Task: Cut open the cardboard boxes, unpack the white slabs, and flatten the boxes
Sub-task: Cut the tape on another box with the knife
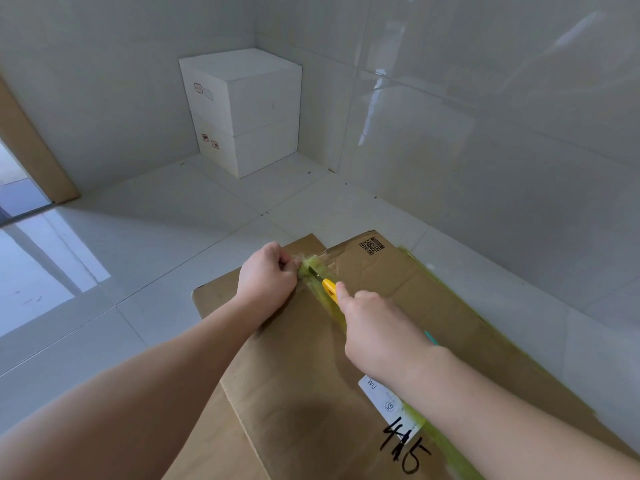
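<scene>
A brown cardboard box (433, 306) lies on the tiled floor, sealed with yellow-green tape (446, 445) along its centre seam. My right hand (377, 327) grips a yellow utility knife (329, 287), forefinger stretched along its back, the blade at the far end of the seam. My left hand (268, 275) pinches a bunched-up strip of tape at the box's far edge, right beside the blade. A white shipping label (384, 396) and a handwritten number sit on the near part of the lid.
Two white slabs (242, 109) are stacked in the far corner against the tiled walls. A second piece of brown cardboard (207, 438) lies under the box at the near left. A doorway with a wooden frame (31, 147) opens at the left.
</scene>
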